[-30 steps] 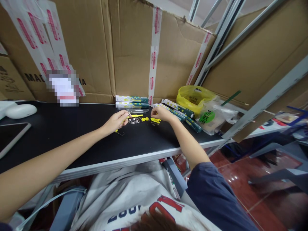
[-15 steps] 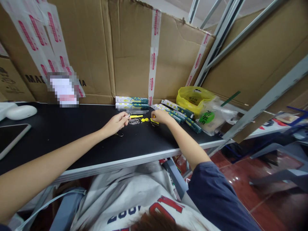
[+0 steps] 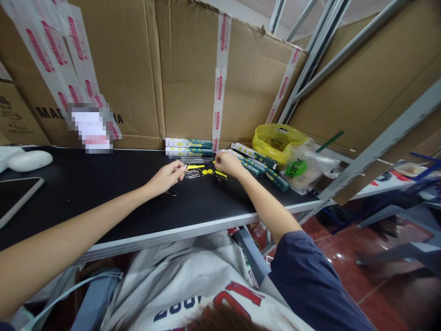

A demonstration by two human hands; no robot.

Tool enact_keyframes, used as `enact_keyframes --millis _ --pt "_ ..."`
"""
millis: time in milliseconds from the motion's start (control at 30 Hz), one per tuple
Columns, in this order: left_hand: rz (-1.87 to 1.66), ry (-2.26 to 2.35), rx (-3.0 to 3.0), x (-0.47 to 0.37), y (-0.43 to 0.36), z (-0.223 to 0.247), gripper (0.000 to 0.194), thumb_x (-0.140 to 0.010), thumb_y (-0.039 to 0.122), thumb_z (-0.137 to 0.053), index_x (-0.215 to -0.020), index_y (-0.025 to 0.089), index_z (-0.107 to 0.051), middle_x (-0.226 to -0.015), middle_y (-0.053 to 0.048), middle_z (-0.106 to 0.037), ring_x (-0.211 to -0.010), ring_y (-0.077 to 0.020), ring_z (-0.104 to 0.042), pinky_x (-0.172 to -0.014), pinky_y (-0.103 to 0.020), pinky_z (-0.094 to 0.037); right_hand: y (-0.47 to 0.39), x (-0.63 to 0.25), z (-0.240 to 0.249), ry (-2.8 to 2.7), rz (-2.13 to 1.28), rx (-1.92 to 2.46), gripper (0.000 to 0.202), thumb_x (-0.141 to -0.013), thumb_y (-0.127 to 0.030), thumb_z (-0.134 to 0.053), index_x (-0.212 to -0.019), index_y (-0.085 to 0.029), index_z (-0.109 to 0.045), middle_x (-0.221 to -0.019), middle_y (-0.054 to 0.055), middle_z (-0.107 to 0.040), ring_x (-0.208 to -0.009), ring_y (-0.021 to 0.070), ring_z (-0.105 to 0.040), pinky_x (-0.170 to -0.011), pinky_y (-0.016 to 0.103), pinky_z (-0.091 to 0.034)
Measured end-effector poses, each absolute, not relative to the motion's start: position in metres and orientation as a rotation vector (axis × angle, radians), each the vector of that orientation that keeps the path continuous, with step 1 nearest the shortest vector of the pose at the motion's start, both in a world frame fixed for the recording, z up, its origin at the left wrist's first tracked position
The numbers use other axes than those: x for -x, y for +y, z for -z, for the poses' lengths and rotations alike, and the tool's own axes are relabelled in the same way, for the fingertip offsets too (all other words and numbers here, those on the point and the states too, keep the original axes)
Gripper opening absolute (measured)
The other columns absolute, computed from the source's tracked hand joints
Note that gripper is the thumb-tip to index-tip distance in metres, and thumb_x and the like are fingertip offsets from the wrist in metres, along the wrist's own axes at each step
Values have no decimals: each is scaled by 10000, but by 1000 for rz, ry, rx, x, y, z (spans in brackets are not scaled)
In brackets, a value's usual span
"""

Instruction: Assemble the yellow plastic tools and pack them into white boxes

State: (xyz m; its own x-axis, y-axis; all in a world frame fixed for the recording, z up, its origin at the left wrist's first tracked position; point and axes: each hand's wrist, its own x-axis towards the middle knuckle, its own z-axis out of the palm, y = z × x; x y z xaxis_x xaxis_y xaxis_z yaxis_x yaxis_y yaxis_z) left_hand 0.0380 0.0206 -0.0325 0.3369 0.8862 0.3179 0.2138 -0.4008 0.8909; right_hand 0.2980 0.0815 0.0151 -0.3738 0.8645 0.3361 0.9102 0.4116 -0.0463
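My left hand (image 3: 169, 177) pinches a small metal piece, too small to name, at its fingertips. Just right of it on the black table (image 3: 117, 197) lie silver wire clips (image 3: 192, 174), a yellow stick (image 3: 195, 166) and round yellow pieces (image 3: 207, 172). My right hand (image 3: 225, 164) is closed above a yellow piece with a wire hook (image 3: 221, 174); a bit of yellow shows at its fingertips. A thin wire hook (image 3: 171, 193) lies below my left hand.
Slim green-and-white boxes (image 3: 189, 151) lie along the cardboard wall, more (image 3: 258, 161) to the right. Beyond are a yellow bag (image 3: 279, 141) and a clear bag (image 3: 303, 172). A tablet (image 3: 17, 197) and white object (image 3: 30, 161) sit left.
My right hand has shifted slightly left and up, uncovering more of the yellow piece below it. My left hand has hardly moved.
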Motion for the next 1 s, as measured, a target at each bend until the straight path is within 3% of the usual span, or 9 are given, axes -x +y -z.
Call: enact_keyframes --millis 200,267,367,467,567,700,833,1000 --pt "-1078 1015 -1878 -39 16 29 314 -914 495 -506 -877 186 -550 -633 43 -550 -470 -74 -378 -444 -200 -287 82 -292 -20 -1852 -800 1158 178 -923 -242 -529 -792 -212 -412 -587 -52 -564 -445 89 -484 -477 209 -434" --pt "-1077 1016 -1912 -39 16 28 326 -916 506 -500 -874 187 -551 -627 45 -554 -472 -77 -377 -456 -207 -293 81 -289 -17 -1745 -1093 1061 214 -928 -290 -556 -812 -218 -391 -578 -59 -585 -410 82 -492 -449 207 -464" --pt "-1081 1025 -1955 -39 15 26 330 -914 509 -497 -872 187 -555 -618 45 -557 -475 -82 -380 -471 -216 -299 79 -283 -11 -1731 -1272 936 322 -865 -364 -675 -807 -210 -399 -617 -47 -629 -479 82 -577 -488 208 -530" --pt "-1094 1046 -1976 -40 12 23 323 -904 503 -501 -855 189 -555 -608 46 -555 -476 -88 -388 -486 -225 -315 75 -276 -5 -1828 -1272 814 423 -789 -451 -752 -809 -205 -408 -683 -27 -666 -587 101 -652 -548 223 -563" --pt "-1093 1046 -1987 -41 10 21 319 -901 499 -507 -848 188 -554 -607 43 -561 -477 -89 -394 -490 -227 -321 65 -265 0 -1935 -1149 703 452 -756 -483 -768 -813 -206 -415 -668 -29 -658 -574 101 -636 -554 219 -533" --pt "-1079 1010 -2003 -42 8 20 313 -910 490 -505 -850 187 -554 -620 34 -583 -482 -87 -403 -488 -222 -325 49 -252 3 -2034 -800 737 298 -822 -403 -687 -819 -196 -473 -629 -44 -592 -485 79 -511 -490 207 -415" --pt "-1079 1000 -2004 -43 5 18 302 -910 480 -508 -843 187 -545 -623 27 -592 -486 -88 -414 -488 -220 -336 40 -248 5 -2127 -468 798 181 -838 -323 -620 -800 -183 -511 -614 -52 -547 -531 82 -473 -540 212 -365" --pt "-1071 1004 -2013 -43 4 17 298 -908 477 -513 -828 190 -531 -622 25 -597 -486 -87 -416 -484 -214 -335 36 -247 6 -2164 -331 845 163 -847 -326 -593 -809 -184 -525 -605 -59 -534 -536 81 -456 -560 212 -326"
